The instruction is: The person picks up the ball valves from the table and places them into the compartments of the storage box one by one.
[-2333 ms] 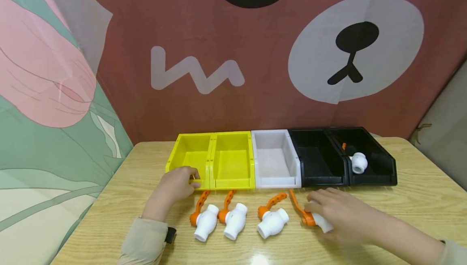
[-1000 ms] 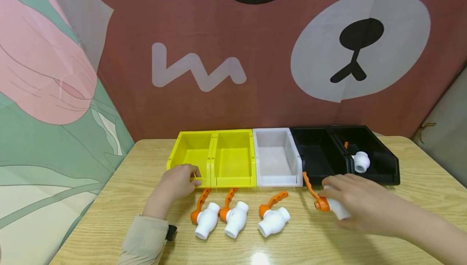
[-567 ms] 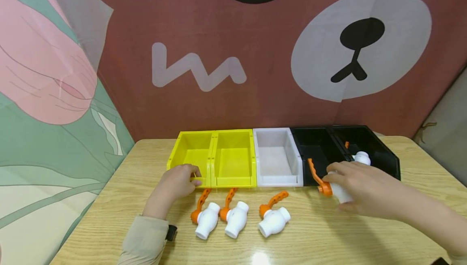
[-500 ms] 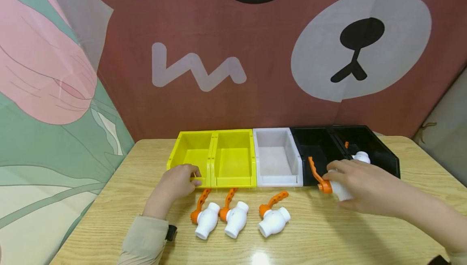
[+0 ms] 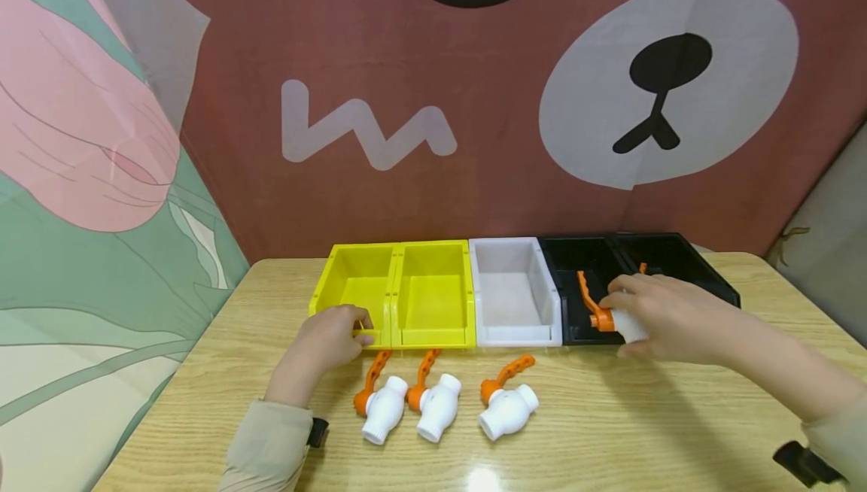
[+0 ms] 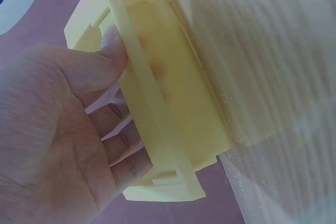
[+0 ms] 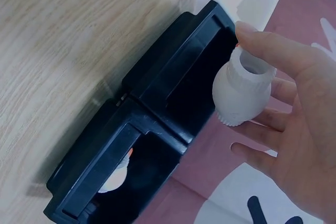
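From above, the binned valve (image 5: 643, 268) behind the right hand (image 5: 667, 317) shows me only its orange tip, body hidden.

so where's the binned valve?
The binned valve is in the head view's rightmost black bin, mostly behind the right hand; lower left in right wrist view.

The hand (image 7: 304, 114) grips a white fitting (image 7: 237, 95), apparently over a black bin (image 7: 163, 61).

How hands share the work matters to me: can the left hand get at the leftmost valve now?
Likely yes: the leftmost valve lies near the left hand with nothing between, though its fingers must first release the left yellow bin.
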A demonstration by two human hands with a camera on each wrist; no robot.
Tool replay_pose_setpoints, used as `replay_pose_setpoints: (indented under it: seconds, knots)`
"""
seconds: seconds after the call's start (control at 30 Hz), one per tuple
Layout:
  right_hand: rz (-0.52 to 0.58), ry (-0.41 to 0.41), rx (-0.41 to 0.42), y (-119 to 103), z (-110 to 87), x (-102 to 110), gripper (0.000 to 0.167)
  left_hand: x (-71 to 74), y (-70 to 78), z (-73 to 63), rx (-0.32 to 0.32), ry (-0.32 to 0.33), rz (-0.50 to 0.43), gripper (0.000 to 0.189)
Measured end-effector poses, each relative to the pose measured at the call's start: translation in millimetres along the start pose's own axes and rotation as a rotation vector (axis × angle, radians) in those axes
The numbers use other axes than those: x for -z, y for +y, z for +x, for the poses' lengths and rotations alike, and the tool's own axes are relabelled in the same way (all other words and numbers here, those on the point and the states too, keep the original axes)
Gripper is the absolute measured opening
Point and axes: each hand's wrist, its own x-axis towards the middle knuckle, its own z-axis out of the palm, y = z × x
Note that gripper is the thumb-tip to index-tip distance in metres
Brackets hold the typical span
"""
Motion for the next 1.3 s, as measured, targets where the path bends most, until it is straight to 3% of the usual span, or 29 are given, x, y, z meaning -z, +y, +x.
replay_pose_setpoints:
  seconds: [0.9,1.3]
  knots:
    - [0.051,-0.027,-0.090,27.9,32.5,-16.0,0.058,-0.1,-1.3,1.0,-0.007,0.004,0.004,0.010]
    - [0.085,-0.102,-0.141,32.4,55.1,-25.5,0.056,-2.2,-2.5,1.1,-0.003,0.000,0.002,0.010]
